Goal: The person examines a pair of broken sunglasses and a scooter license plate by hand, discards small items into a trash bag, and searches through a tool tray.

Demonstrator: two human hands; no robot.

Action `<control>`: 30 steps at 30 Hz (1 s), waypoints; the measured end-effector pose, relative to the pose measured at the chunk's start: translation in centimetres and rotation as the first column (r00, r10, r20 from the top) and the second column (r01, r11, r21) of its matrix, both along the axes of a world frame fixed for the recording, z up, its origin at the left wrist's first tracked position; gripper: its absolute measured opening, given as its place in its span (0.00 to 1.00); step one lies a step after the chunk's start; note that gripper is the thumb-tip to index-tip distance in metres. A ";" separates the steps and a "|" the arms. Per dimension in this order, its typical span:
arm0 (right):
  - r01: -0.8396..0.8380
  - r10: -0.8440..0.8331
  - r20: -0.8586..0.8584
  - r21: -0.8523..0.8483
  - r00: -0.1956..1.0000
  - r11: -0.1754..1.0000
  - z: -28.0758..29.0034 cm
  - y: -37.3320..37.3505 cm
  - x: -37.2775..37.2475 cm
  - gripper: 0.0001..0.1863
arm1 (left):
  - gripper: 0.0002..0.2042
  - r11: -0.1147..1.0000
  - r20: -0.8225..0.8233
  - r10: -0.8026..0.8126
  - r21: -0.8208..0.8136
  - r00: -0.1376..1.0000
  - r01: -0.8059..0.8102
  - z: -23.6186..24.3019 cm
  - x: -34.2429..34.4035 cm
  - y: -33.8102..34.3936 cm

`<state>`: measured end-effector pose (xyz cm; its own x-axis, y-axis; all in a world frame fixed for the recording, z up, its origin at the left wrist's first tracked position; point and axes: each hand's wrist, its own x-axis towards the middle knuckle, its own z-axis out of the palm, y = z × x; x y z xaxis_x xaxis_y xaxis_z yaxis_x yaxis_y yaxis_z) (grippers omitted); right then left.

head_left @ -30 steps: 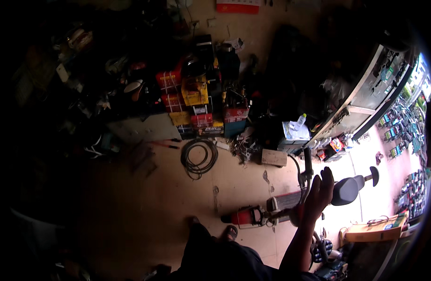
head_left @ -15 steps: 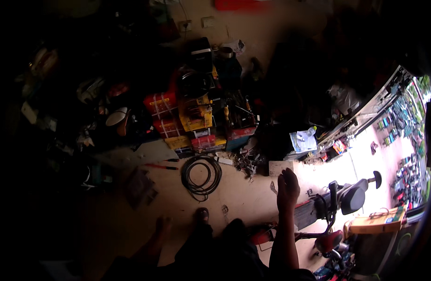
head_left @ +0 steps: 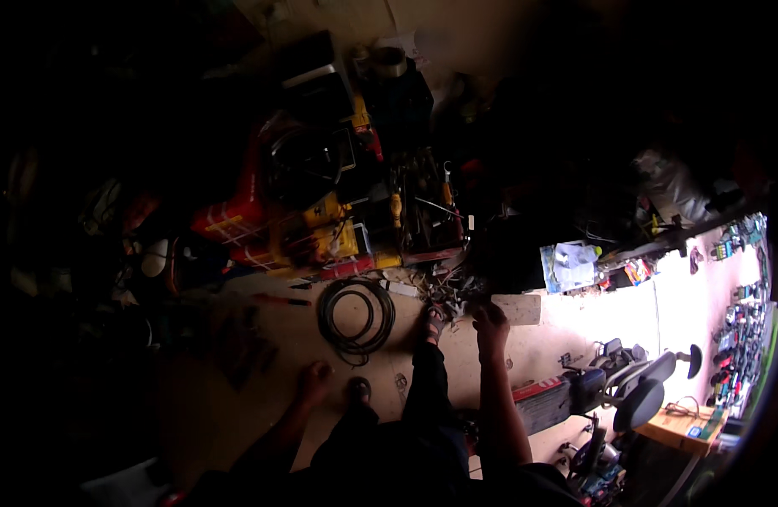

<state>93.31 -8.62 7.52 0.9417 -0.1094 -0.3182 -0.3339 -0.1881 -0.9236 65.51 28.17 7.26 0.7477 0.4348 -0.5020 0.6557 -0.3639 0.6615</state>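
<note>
My right hand [head_left: 491, 323] hangs over the floor with its fingers curled in, and nothing shows in them. Beyond it lies a flat pale board [head_left: 517, 309]. My left hand [head_left: 318, 378], dim and loosely fisted, is lower down with nothing visible in it. A coil of black cable or hose [head_left: 355, 318] rests on the floor ahead of that hand. Left of the coil lies a thin red and black rod-like tool [head_left: 281, 299]. A tangle of metal bits or scraps [head_left: 448, 289] sits in front of my right foot [head_left: 434, 323]. Neither hand touches any of these.
Red boxes [head_left: 228, 213] and yellow boxes [head_left: 336, 240] are stacked ahead, beside a tray of hand tools [head_left: 427, 207] with a yellow-handled one. To the right stands a scooter-like vehicle with a black seat [head_left: 639, 406], near a wooden table [head_left: 685, 429]. A clear plastic bag [head_left: 570, 265] lies by the bright doorway.
My right foot has stepped forward, and the stacked boxes and tools appear closer. My left hand has come up and forward; my right hand has shifted slightly left in the view.
</note>
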 end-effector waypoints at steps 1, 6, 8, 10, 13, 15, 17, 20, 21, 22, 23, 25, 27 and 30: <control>-0.059 0.063 0.042 -0.082 0.997 0.995 -3.7 -0.2 2.0 0.16 | 0.17 0.999 -0.014 0.018 -0.032 1.000 -0.019 -2.0 0.9 -0.6; -0.337 0.412 0.051 -0.489 0.910 0.805 -5.2 4.8 12.2 0.14 | 0.15 0.990 -0.170 0.037 -0.126 0.985 -0.059 1.5 15.2 -6.4; -0.548 0.670 0.012 -0.565 0.743 0.617 -8.4 6.4 16.6 0.21 | 0.14 0.976 -0.128 0.052 -0.204 0.990 -0.078 -1.1 20.4 -7.0; -0.596 0.795 -0.063 -0.698 0.603 0.397 -11.7 8.1 19.0 0.28 | 0.14 0.967 -0.051 0.052 -0.246 0.997 -0.063 -3.8 23.6 -7.7; -0.531 0.836 -0.211 -0.840 0.506 0.110 -14.0 11.6 21.4 0.30 | 0.14 0.976 0.049 0.034 -0.216 0.998 -0.023 -6.5 26.4 -8.5; -0.423 0.862 -0.178 -0.905 0.474 0.045 -15.4 13.2 22.1 0.25 | 0.14 0.981 0.072 0.033 -0.194 0.997 -0.019 -7.4 26.9 -8.7; -0.633 0.813 -0.369 -0.774 0.451 0.000 -14.3 14.2 23.5 0.21 | 0.13 0.978 0.113 0.052 -0.205 0.992 -0.028 -7.7 27.3 -8.6; -0.605 0.794 -0.365 -0.796 0.486 0.005 -13.9 14.4 24.4 0.18 | 0.14 0.977 0.102 0.082 -0.206 0.991 -0.060 -7.2 26.9 -8.6; -0.523 0.809 -0.283 -0.852 0.514 0.034 -14.0 14.4 24.6 0.17 | 0.14 0.977 0.109 0.094 -0.199 0.990 -0.071 -7.1 26.7 -8.6; -0.405 0.842 -0.145 -0.910 0.520 0.093 -13.6 14.0 24.7 0.17 | 0.14 0.976 0.112 0.115 -0.198 0.987 -0.092 -7.1 26.5 -8.8; -0.356 0.854 -0.106 -0.930 0.510 0.097 -13.2 13.9 24.6 0.17 | 0.14 0.972 0.108 0.125 -0.211 0.986 -0.100 -7.1 26.3 -9.0; -0.323 0.859 -0.128 -0.945 0.496 0.046 -12.0 13.8 24.1 0.20 | 0.14 0.966 0.102 0.131 -0.238 0.986 -0.104 -6.8 26.6 -9.2; -0.259 0.871 -0.095 -0.965 0.482 0.038 -10.8 13.8 23.6 0.19 | 0.14 0.902 0.016 0.197 -0.395 0.980 -0.174 -7.1 27.6 -9.4; -0.145 0.897 0.038 -0.983 0.441 0.113 -9.1 13.8 24.6 0.10 | 0.18 0.751 -0.136 0.284 -0.584 0.949 -0.309 -5.7 31.6 -10.3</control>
<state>117.87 5.23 -1.53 0.7129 0.6959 0.0860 0.6981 -0.7160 0.0066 97.10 17.88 1.60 0.6074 0.2392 -0.7575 0.6925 0.3077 0.6525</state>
